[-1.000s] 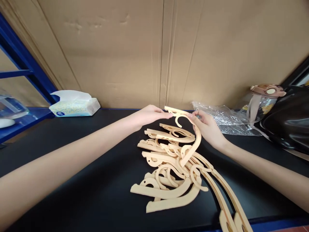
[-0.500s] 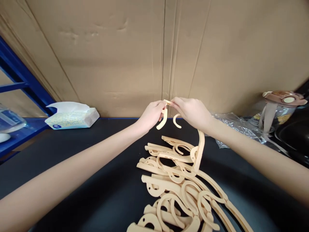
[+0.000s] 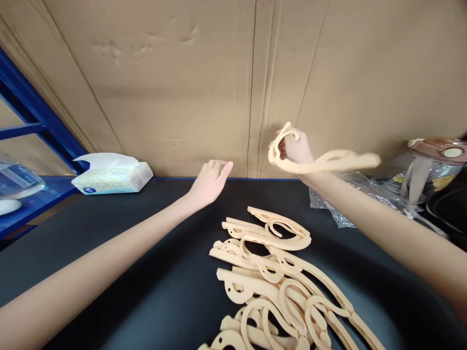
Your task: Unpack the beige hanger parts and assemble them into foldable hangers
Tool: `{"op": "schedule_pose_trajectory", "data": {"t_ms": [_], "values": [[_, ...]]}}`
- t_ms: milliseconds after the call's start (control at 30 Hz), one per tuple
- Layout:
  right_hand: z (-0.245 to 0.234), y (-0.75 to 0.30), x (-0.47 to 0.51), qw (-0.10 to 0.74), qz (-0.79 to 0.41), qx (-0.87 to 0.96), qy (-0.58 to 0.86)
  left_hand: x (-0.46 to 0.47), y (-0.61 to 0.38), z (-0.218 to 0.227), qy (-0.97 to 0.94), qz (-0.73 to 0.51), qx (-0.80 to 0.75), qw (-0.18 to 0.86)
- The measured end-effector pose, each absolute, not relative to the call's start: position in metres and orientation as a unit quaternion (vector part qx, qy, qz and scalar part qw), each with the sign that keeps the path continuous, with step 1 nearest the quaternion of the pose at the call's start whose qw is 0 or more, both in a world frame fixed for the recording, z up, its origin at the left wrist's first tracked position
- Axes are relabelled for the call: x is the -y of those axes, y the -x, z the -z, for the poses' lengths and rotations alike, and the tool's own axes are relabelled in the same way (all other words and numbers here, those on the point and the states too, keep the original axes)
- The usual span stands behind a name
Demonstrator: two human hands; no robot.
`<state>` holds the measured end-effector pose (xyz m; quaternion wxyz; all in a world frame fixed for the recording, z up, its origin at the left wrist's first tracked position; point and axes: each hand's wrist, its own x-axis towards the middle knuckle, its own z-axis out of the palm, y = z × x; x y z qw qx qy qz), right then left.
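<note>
A beige plastic folding clothes hanger [image 3: 324, 163] is up in the air, gripped in my right hand [image 3: 299, 146] before the cardboard. Its hook curls over the fingers, and one arm of it stretches off to the right, slightly blurred. My left hand [image 3: 210, 182] is raised over the far edge of the table, apart from the hanger. Its thumb points out and nothing shows in it; the fingertips are partly hidden. Below and between both arms lies a heap of similar beige folding hangers [image 3: 251, 284], overlapping, with hooks and arms tangled together.
On the black table [image 3: 171, 301] a tissue pack [image 3: 109, 177] stands at the back left. Crumpled clear plastic [image 3: 345, 214] and a brown-lidded bottle [image 3: 434, 165] are at the right. A blue shelf frame [image 3: 54, 131] rises at the left, with cardboard [image 3: 182, 97] behind.
My hands have parted. The left hand let go of the hanger and moved left; the right hand carried it up and to the right, turning it sideways.
</note>
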<state>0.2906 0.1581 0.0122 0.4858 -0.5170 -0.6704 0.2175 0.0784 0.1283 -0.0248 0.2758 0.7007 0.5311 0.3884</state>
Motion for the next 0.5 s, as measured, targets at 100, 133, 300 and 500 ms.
{"op": "schedule_pose_trajectory", "data": {"t_ms": [100,133,300,500], "values": [[-0.01,-0.284,-0.146,0.591,-0.25,0.596,0.483,-0.115,-0.096,0.016,-0.618,-0.357,-0.426,0.557],[-0.01,-0.284,-0.141,0.616,-0.258,0.585,0.461,-0.112,-0.1,0.014,-0.57,-0.358,-0.391,0.628],[0.001,-0.301,-0.114,0.552,-0.206,0.702,0.399,-0.11,-0.1,0.01,-0.453,-0.428,-0.342,0.703],[0.004,-0.312,-0.097,0.374,-0.098,0.818,0.426,-0.112,-0.095,0.003,-0.493,-0.382,-0.285,0.728]]}}
